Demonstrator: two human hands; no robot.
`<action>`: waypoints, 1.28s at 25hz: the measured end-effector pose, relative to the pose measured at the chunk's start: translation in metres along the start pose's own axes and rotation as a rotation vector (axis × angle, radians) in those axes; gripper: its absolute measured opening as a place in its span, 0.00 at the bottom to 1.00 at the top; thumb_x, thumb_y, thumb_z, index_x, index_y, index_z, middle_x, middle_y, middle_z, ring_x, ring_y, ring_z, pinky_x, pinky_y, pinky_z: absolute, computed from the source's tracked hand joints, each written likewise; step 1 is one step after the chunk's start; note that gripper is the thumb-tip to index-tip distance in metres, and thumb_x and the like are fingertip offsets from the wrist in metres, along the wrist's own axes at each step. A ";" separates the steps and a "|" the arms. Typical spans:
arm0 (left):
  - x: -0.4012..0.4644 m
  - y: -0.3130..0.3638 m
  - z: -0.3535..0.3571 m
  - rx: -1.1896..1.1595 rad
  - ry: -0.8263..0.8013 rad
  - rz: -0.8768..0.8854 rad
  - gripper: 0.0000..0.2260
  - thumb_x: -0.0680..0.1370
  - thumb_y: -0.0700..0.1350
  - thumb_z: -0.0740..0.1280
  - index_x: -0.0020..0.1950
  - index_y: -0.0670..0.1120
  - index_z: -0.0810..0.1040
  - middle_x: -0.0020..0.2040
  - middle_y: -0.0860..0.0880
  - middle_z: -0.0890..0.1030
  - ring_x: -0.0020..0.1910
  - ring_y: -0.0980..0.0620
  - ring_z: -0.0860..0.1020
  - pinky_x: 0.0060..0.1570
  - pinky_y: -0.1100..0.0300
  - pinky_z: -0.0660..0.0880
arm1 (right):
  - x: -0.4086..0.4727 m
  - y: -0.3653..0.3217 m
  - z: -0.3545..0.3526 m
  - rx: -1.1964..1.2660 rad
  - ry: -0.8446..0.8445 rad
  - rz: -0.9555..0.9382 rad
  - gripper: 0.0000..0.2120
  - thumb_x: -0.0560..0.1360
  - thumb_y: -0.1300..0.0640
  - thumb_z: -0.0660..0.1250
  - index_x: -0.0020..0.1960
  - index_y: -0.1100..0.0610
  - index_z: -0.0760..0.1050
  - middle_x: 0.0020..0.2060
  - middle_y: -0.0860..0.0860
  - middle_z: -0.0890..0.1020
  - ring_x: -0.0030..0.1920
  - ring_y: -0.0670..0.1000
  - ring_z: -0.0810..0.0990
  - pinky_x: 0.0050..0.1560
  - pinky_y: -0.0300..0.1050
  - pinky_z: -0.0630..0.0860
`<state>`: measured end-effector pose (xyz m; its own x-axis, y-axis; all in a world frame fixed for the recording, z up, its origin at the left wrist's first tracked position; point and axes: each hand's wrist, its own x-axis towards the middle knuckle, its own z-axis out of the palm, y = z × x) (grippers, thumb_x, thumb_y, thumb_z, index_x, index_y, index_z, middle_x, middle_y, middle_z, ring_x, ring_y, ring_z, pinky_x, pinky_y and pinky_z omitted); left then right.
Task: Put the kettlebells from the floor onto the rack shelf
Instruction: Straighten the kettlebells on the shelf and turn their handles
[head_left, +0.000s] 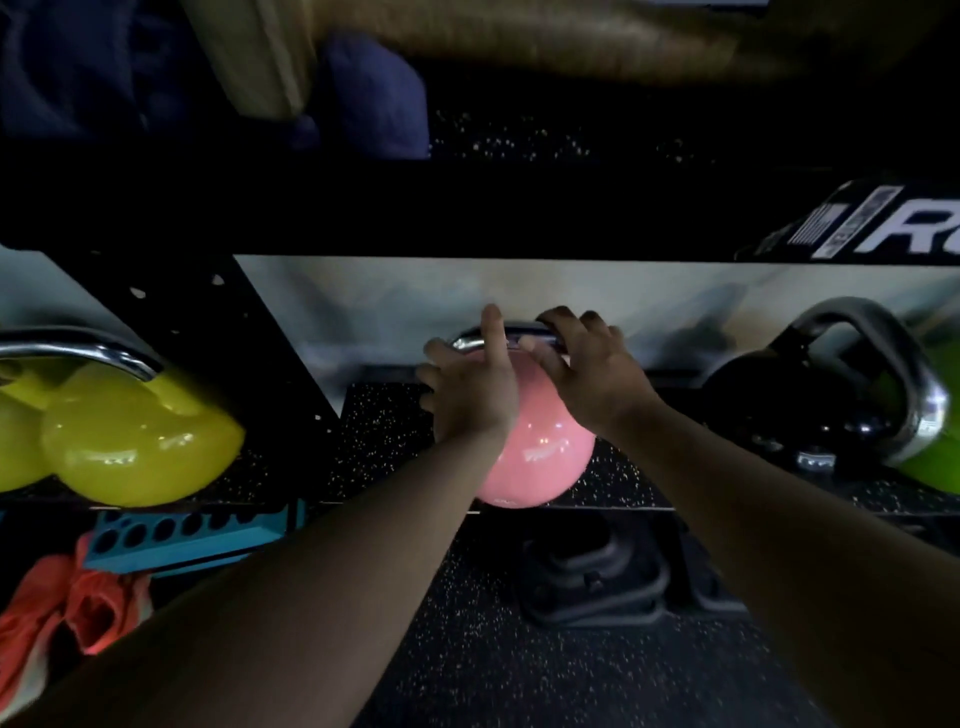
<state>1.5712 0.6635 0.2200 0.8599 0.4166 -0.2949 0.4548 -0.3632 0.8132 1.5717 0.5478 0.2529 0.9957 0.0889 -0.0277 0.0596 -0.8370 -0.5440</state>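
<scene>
Pink kettlebell sits on the rack shelf, its belly just at the front lip, between the yellow kettlebells on your left and the black kettlebell on your right. Your right hand curls over the chrome handle, fingers closed round the bar; your left hand rests against the upper left of the bell with the index finger raised past the handle, loose rather than clamped. The handle's long axis runs left to right, crosswise to your forearms, and lies farther back than the bell's body, so any push inward goes straight away from you along the shelf. Both hands are equally near; the right one carries the hold. Hidden: the middle of the handle under your fingers, and the bell's base, so you cannot tell whether it sits flat or hangs slightly over the edge. Motion blur smears the upper shelf, and the green kettlebell is cut off at the right margin.
</scene>
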 end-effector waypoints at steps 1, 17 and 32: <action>0.010 0.005 -0.001 -0.019 0.017 -0.010 0.34 0.72 0.74 0.49 0.72 0.55 0.55 0.71 0.37 0.64 0.66 0.32 0.66 0.59 0.43 0.68 | 0.003 -0.007 0.002 0.011 0.017 0.038 0.22 0.79 0.40 0.57 0.66 0.53 0.70 0.56 0.62 0.75 0.57 0.64 0.72 0.59 0.60 0.72; 0.083 0.000 -0.019 -0.205 -0.366 0.182 0.38 0.76 0.68 0.46 0.75 0.45 0.65 0.73 0.39 0.71 0.71 0.44 0.70 0.73 0.46 0.63 | -0.012 -0.055 0.055 0.907 -0.045 0.267 0.22 0.83 0.44 0.45 0.73 0.45 0.65 0.60 0.54 0.80 0.58 0.53 0.79 0.48 0.40 0.77; 0.086 -0.005 -0.029 -0.150 -0.344 0.298 0.25 0.83 0.59 0.47 0.72 0.48 0.70 0.69 0.42 0.75 0.67 0.44 0.73 0.67 0.54 0.66 | -0.015 -0.074 0.081 1.002 0.103 0.349 0.21 0.82 0.42 0.47 0.75 0.39 0.59 0.67 0.44 0.73 0.62 0.42 0.68 0.57 0.32 0.65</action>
<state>1.6364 0.7250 0.2051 0.9861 0.0034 -0.1662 0.1600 -0.2897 0.9436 1.5468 0.6524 0.2259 0.9503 -0.1556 -0.2698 -0.2696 0.0228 -0.9627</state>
